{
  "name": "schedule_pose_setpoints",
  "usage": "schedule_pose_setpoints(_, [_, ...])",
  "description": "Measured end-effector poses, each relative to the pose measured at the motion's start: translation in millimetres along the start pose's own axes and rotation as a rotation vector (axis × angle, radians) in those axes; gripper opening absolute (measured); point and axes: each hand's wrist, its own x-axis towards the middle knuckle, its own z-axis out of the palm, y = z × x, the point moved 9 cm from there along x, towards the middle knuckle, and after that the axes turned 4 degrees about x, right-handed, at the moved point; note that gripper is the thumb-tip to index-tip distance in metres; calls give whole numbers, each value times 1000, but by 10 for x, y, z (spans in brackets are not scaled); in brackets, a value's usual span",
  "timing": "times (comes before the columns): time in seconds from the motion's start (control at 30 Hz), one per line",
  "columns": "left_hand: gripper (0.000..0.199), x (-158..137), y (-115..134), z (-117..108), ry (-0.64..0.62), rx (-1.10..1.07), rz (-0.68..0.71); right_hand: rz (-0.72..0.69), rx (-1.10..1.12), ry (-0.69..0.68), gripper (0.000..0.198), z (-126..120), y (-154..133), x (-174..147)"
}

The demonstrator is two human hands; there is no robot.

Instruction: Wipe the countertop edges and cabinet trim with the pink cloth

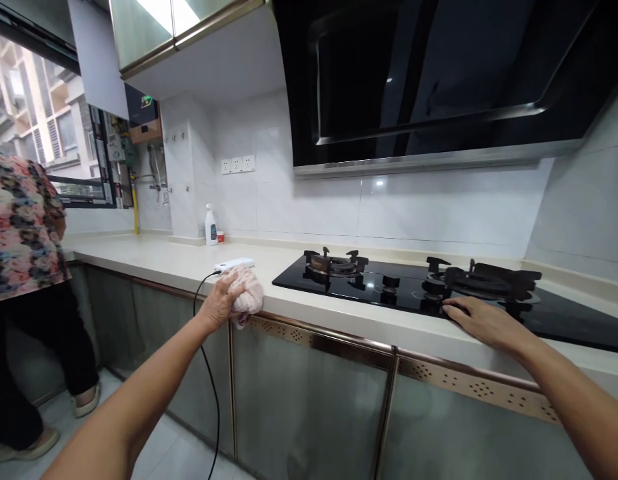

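Note:
My left hand is closed around a bunched pinkish-white cloth at the counter's front edge. Just behind the cloth lies a white device with a black cable that hangs down past the cabinet doors. Resting on the front edge of the black gas cooktop, my right hand has its fingers stretched out and grips nothing visible. Close to its fingertips is a control knob. The cooktop carries two burners with dark pan supports, the left burner and the right burner.
A white spray bottle and a small red cup stand by the back wall. Overhead slants a black range hood. Another person in a floral top stands at the far left, near the window. Cabinet doors line the front.

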Motion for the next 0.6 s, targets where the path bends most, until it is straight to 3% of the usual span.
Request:
schedule_pose_setpoints(0.17, [60,5,-57,-4,29,63,10,104,-8,-87,53,-92,-177,-115])
schedule_pose_setpoints(0.33, [63,-26,29,-55,155,119,82,129,-6,-76,49,-175,-296,-145])
schedule_pose_setpoints(0.43, [65,-15,279,-96,249,134,203,147,9,-66,46,-185,-286,-145])
schedule_pose_setpoints(0.6, [65,139,1019,-68,286,156,337,138,16,-59,45,-202,-296,-147])
